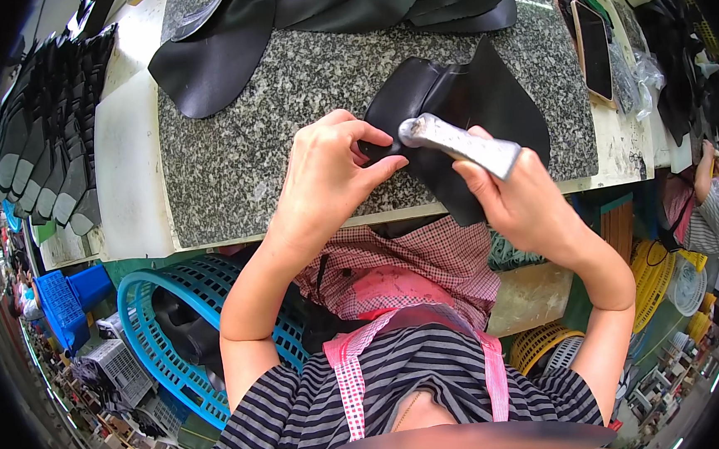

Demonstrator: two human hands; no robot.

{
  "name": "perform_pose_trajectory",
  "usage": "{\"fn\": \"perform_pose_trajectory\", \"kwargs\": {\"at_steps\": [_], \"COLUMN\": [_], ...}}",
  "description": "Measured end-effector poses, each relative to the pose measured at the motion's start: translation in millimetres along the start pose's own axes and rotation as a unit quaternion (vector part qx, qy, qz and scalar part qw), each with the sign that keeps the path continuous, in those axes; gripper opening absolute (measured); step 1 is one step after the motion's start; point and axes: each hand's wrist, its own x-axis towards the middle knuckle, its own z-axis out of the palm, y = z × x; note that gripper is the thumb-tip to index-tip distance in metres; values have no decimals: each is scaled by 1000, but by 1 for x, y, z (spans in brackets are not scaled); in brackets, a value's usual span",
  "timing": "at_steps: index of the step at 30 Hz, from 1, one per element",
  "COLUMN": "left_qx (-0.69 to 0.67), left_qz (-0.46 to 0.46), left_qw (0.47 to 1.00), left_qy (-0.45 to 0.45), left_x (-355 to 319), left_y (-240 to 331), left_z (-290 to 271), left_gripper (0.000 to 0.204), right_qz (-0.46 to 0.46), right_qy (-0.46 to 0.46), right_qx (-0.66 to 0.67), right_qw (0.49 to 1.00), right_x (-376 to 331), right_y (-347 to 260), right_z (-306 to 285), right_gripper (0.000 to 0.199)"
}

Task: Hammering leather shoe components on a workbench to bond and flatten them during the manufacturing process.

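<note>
A black leather piece (493, 102), folded and seamed, lies on the speckled granite slab (230, 163) in front of me. My left hand (318, 173) pinches its near-left edge between thumb and fingers. In my right hand (529, 200) is a silver metal hammer (462, 142), its rounded end over the leather close to my left fingertips. Whether the hammer touches the leather I cannot tell. Part of the leather is hidden beneath the hammer and my right hand. Overlapping black leather pieces (344, 0) lie along the slab's far side, one (211, 68) reaching toward me.
Stacked black pieces (46, 155) stand at the far left, beside a white board (129, 165). A phone (593, 50) lies right of the slab. Below the table's left side is a blue basket (145, 323) holding black pieces. Another person (713, 208) is at far right.
</note>
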Motion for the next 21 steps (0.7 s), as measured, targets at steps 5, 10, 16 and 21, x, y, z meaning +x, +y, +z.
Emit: {"fn": "perform_pose_trajectory", "kwargs": {"at_steps": [5, 10, 16, 21], "left_qx": [-2, -11, -58, -9], "left_qz": [13, 28, -37, 31], "left_qw": [1000, 999, 998, 999], "left_qy": [24, 21, -9, 16], "left_x": [-2, -6, -4, -4], "left_y": [-1, -1, -2, -4], "left_z": [3, 4, -2, 2], "left_gripper": [25, 20, 13, 15], "right_qz": [-66, 41, -26, -8], "right_qy": [121, 32, 84, 74], "right_qx": [37, 36, 33, 47], "right_qw": [990, 998, 996, 996], "right_x": [-20, -33, -30, -30], "right_y": [-15, 3, 2, 3], "right_z": [1, 16, 15, 15], "right_gripper": [12, 32, 12, 12]}}
